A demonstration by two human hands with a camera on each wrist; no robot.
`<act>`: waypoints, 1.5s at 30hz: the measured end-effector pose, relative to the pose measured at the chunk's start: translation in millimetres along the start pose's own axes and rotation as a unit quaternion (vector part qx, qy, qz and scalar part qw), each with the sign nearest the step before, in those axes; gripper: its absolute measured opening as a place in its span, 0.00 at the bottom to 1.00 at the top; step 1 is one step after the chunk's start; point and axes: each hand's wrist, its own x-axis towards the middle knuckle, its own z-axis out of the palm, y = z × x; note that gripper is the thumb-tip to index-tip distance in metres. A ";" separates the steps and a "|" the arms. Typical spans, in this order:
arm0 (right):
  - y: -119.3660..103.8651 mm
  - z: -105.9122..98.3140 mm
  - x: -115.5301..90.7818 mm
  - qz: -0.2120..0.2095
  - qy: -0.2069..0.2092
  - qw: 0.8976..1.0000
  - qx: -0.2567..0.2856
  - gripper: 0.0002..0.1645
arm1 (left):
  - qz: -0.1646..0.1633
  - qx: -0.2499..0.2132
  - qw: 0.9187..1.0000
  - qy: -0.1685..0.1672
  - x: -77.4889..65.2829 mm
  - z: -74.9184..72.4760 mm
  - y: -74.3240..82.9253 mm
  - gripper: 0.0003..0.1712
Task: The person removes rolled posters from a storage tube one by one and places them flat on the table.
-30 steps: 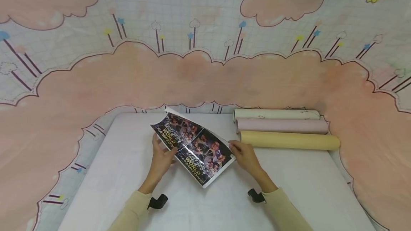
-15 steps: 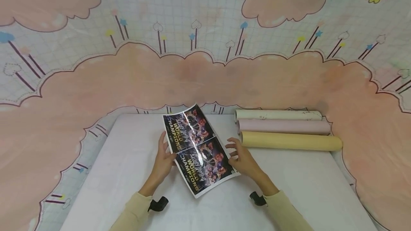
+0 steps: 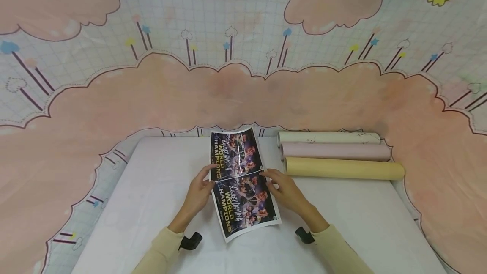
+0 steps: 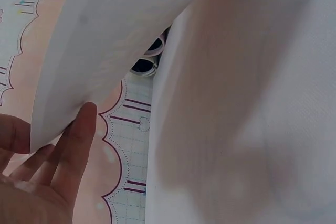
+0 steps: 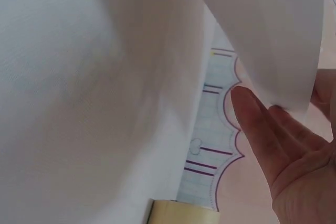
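Note:
A glossy poster sheet (image 3: 247, 198) is held up over the white table, printed with two copies of a dark picture reading "WORLD CHAMPIONS". My left hand (image 3: 198, 191) pinches its left edge near mid-height, and my right hand (image 3: 288, 190) pinches the right edge near the line between the two pictures. In the left wrist view the sheet's plain white back (image 4: 105, 40) shows, with fingers (image 4: 79, 140) of the left hand behind it. The right wrist view has the same white back (image 5: 283, 35) bending down to the right hand's fingers (image 5: 262, 135).
Three rolls lie side by side at the table's back right: a yellow roll (image 3: 344, 168), a pinkish roll (image 3: 336, 151) and a pale patterned roll (image 3: 329, 137). The white table (image 3: 144, 206) ends at a cloud-printed backdrop (image 3: 236, 96).
The poster sheet has turned from a slant to nearly upright and shifted right. My right hand loosened from its lower right part, then took the right edge higher up. The left hand kept its edge.

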 end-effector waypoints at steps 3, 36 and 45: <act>1.4 0.0 0.1 0.028 0.002 1.000 0.007 0.23 | 0.000 -0.007 1.000 -0.013 -0.2 0.8 0.1 0.27; 17.0 -29.2 -11.5 0.111 -0.054 0.804 0.582 0.38 | -0.042 -0.298 0.943 -0.138 -0.6 -9.0 -0.6 0.46; 14.7 -32.9 -11.2 0.083 -0.080 0.758 0.642 0.46 | -0.022 -0.339 0.923 -0.180 0.1 -11.5 1.6 0.50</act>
